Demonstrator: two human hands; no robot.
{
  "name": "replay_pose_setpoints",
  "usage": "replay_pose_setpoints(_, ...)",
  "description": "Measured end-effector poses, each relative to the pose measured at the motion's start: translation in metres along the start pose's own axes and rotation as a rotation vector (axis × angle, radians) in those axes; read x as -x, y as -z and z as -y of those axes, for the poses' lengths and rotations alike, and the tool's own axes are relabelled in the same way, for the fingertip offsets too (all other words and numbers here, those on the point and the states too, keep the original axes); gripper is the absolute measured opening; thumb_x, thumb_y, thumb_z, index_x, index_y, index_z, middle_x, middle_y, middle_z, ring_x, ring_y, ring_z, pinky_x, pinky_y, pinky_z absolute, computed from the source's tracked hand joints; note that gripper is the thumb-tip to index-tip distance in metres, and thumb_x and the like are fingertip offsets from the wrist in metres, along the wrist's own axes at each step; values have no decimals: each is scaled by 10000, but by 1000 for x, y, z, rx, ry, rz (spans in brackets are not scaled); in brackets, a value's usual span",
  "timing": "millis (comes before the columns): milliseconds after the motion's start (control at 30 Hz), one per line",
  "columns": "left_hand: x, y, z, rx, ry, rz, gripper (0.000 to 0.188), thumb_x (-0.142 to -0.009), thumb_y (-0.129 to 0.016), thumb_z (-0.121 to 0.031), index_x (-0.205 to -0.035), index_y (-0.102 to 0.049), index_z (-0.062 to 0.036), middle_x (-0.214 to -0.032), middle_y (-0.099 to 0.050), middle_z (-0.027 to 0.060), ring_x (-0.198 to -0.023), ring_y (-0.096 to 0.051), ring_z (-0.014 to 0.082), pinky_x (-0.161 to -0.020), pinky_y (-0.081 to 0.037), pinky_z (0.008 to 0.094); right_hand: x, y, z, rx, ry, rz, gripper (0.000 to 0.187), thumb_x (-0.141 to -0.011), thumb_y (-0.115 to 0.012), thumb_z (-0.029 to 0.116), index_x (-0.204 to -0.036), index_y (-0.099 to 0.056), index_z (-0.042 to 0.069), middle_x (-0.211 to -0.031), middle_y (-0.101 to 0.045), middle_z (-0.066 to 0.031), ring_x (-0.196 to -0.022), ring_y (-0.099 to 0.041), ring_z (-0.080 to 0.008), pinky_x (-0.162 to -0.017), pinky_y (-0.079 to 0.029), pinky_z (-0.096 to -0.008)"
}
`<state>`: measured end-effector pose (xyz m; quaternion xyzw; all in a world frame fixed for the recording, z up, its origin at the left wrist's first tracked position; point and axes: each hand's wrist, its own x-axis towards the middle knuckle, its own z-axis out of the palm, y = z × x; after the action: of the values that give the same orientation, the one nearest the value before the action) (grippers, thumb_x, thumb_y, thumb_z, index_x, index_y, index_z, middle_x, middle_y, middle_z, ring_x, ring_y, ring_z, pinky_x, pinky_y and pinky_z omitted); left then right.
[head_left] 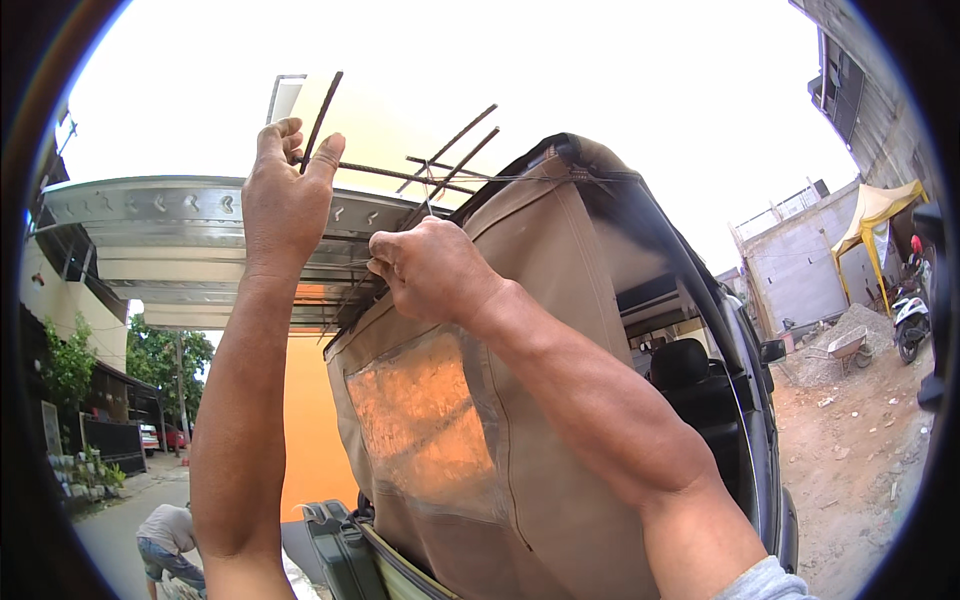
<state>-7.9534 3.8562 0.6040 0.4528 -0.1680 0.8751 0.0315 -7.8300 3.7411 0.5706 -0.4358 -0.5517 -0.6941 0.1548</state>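
Overhead, my left hand (288, 195) is raised with its fingers curled around a dark ribbed rebar rod (321, 120), which passes between thumb and fingers. Lower and to its right, my right hand (430, 265) is closed in a pinch on a thin tie wire (429, 192). That wire reaches up to where several rebar rods (450, 150) cross at the vehicle's roof edge. Another thin wire (520, 178) stretches from the rods to the roof's rear corner. What lies inside my right fingers is mostly hidden.
Below stands a vehicle with a brown canvas cover (555, 250) and a clear plastic window (425, 420). Corrugated metal sheets (170, 215) jut out at the left. A green jerrycan (343, 550) hangs by the tailgate. One person (170, 540) bends down at lower left; a wheelbarrow (848, 347) stands right.
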Motion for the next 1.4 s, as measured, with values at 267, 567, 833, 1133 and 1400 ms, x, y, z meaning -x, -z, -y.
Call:
replay_pose_setpoints(267,70,-29,7,652,558,254,407,-1047,-476,-385,-1092,-628,-11,-992,-651,71,-932,-600,127,-877,-481,281,-5,24,0,-446,-183,-97,189,-941,-634,149,-876,-661,-26,-713,-650,-112,-644,-609,-193,-642,-508,-332)
replay_pose_setpoints(567,61,-102,-31,1026,765,130,436,-1059,-447,-362,-1238,-507,31,-1143,-584,136,-1091,-571,171,-951,-468,327,1,31,-12,-1419,-485,-446,232,-1012,-564,182,-841,-608,31,-550,-434,56,-470,-316,-43,-514,-305,-214)
replay_pose_setpoints(833,59,-131,-4,841,541,31,316,-940,-685,-240,-1040,-538,21,-934,-601,78,-810,-576,133,-731,-481,265,6,36,-23,-1466,-459,-457,245,-1040,-518,213,-903,-584,22,-544,-447,8,-541,-476,-112,-564,-429,-245)
replay_pose_setpoints(1133,67,-132,6,975,334,67,295,-944,-677,-205,-1153,-614,-7,-1039,-678,92,-944,-637,159,-884,-505,314,0,88,-50,-938,-406,-130,270,-1070,-435,217,-1047,-580,-9,-645,-585,-42,-743,-656,-122,-751,-470,-239)
replay_pose_setpoints(1400,59,-127,-3,639,469,54,239,-867,-756,-275,-988,-725,-71,-912,-748,54,-857,-692,137,-800,-532,312,-17,113,-42,-379,-386,78,381,-1003,-569,322,-1111,-641,-36,-669,-615,-27,-729,-631,-110,-764,-470,-255)
